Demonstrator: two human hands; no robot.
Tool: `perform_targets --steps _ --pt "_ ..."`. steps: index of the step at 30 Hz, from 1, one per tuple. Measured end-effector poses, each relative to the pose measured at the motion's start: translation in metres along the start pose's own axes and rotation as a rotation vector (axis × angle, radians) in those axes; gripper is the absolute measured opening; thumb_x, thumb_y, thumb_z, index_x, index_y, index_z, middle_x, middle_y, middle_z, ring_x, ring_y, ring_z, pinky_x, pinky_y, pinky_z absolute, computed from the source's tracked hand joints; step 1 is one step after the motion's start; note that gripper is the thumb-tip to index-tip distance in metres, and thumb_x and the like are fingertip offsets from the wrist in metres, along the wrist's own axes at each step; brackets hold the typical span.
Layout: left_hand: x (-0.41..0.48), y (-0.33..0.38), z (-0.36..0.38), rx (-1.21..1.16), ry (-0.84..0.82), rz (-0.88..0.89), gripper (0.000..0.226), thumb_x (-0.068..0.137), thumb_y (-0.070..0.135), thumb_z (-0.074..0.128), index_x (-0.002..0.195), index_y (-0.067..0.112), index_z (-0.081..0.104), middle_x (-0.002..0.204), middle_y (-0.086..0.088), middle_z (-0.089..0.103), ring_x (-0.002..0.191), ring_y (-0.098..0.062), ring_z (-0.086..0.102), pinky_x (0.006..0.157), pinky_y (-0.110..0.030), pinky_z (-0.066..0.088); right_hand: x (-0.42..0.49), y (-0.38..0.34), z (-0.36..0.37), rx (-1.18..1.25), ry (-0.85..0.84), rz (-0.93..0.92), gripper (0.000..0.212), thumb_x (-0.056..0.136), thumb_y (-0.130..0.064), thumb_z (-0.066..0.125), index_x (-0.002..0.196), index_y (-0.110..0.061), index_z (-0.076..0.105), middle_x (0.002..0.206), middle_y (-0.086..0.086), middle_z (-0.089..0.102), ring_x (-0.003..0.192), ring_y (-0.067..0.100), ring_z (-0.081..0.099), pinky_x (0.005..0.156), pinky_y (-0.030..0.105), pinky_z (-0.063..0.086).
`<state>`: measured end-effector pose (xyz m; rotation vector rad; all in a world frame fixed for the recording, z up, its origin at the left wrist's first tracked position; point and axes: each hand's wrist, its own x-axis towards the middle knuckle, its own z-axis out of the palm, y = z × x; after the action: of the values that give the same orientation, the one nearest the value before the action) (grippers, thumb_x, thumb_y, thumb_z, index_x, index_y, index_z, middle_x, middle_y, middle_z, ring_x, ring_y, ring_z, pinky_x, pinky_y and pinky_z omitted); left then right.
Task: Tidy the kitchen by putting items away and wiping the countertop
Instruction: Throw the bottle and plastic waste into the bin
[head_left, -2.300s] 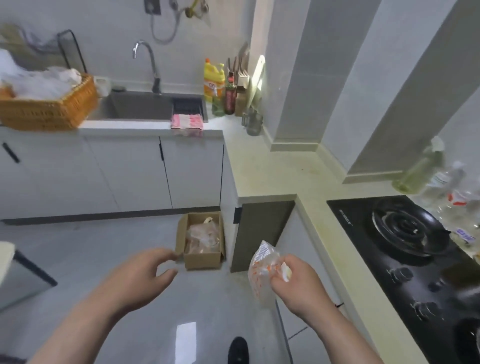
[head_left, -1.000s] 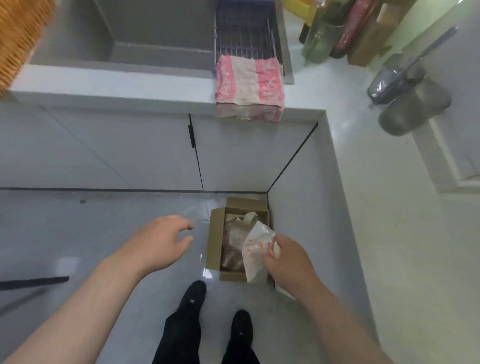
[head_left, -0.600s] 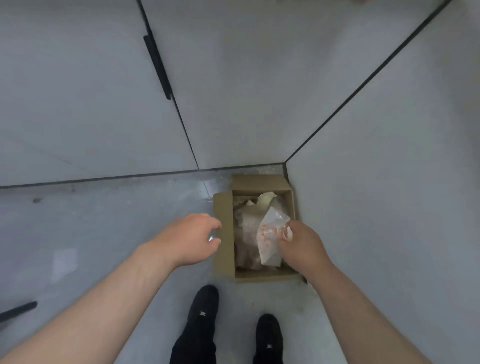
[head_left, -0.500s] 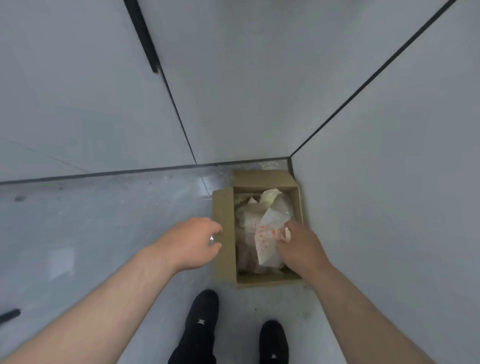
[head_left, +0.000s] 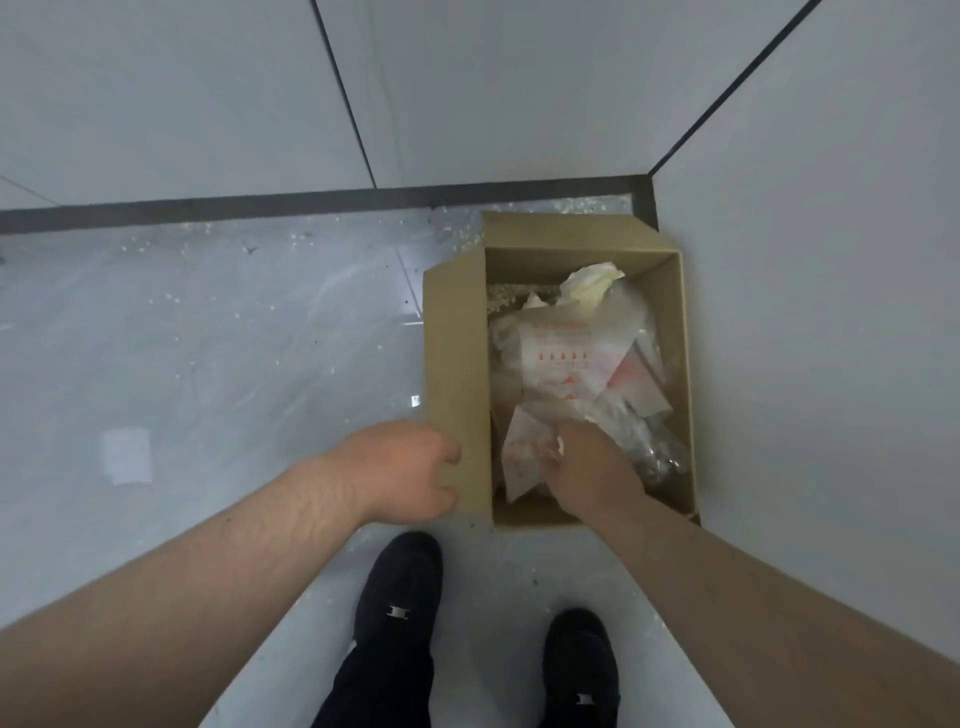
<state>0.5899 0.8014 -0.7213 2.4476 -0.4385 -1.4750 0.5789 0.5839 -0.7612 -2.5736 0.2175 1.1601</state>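
We find the cardboard box (head_left: 454, 364) on the floor (head_left: 234, 338) in a corner. Its right wall is against the cabinet side panel (head_left: 831, 312) and its far flap lies at the dark plinth (head_left: 311, 200). Open floor lies only to its left and near side.

The printed wrapper (head_left: 524, 460), white with orange marks and creased, sits low inside the box at the near end. The curled fingers of the right hand (head_left: 589, 467) pinch it.

The left hand (head_left: 405, 473) rests against the box's spread left flap with its fingers curled. We cannot tell whether they grip the flap.

A second wrapper (head_left: 563, 364), crumpled paper (head_left: 592, 283) and clear plastic (head_left: 654, 447) crowd the box. Black shoes (head_left: 400, 587) stand just before it. Crumbs (head_left: 306, 239) dot the floor by the plinth.
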Motion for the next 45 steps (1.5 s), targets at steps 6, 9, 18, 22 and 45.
perform_targets --steps 6,9,18,22,45 --pt "-0.016 0.002 -0.01 -0.019 0.024 -0.025 0.054 0.091 0.048 0.05 0.141 0.029 0.045 0.144 0.004 0.047 0.13 -0.018 0.045 0.106 -0.035 0.041 -0.022 -0.008 -0.018 0.121 -0.136 -0.055 0.058 0.09 -0.029 0.066 0.143 -0.024 0.043 0.142 -0.003 0.049 0.131 0.02 0.046 0.106 0.031 0.038" --pt "-0.033 0.005 -0.026 -0.029 0.067 -0.032 0.054 0.091 0.047 0.05 0.141 0.028 0.046 0.145 0.005 0.047 0.131 -0.016 0.044 0.107 -0.034 0.04 -0.044 -0.009 -0.038 0.188 -0.07 -0.068 0.049 0.094 -0.028 0.062 0.141 -0.023 0.049 0.14 -0.003 0.054 0.128 0.015 0.049 0.103 0.027 0.039" --pt "-0.123 0.037 -0.097 -0.109 0.298 -0.049 0.051 0.095 0.045 0.048 0.144 0.03 0.043 0.145 0.012 0.046 0.134 -0.01 0.041 0.109 -0.027 0.035 -0.119 -0.039 -0.134 0.153 0.119 -0.168 0.039 0.096 -0.026 0.056 0.135 -0.027 0.055 0.135 -0.009 0.057 0.125 0.011 0.051 0.099 0.022 0.039" --pt "-0.173 0.063 -0.133 -0.179 0.414 -0.05 0.05 0.095 0.047 0.047 0.143 0.034 0.043 0.146 0.016 0.044 0.135 -0.006 0.039 0.112 -0.03 0.034 -0.16 -0.065 -0.185 0.19 0.213 -0.225 0.037 0.095 -0.027 0.058 0.132 -0.027 0.059 0.136 -0.007 0.057 0.123 0.011 0.053 0.096 0.019 0.04" --pt "-0.524 0.192 -0.303 -0.335 0.84 0.111 0.024 0.09 0.042 0.059 0.099 0.055 0.041 0.102 0.048 0.033 0.115 0.012 0.042 0.09 0.002 0.026 -0.478 -0.159 -0.433 0.345 0.552 -0.325 0.036 0.093 -0.033 0.062 0.129 -0.03 0.058 0.118 -0.024 0.05 0.116 -0.001 0.049 0.091 0.001 0.03"
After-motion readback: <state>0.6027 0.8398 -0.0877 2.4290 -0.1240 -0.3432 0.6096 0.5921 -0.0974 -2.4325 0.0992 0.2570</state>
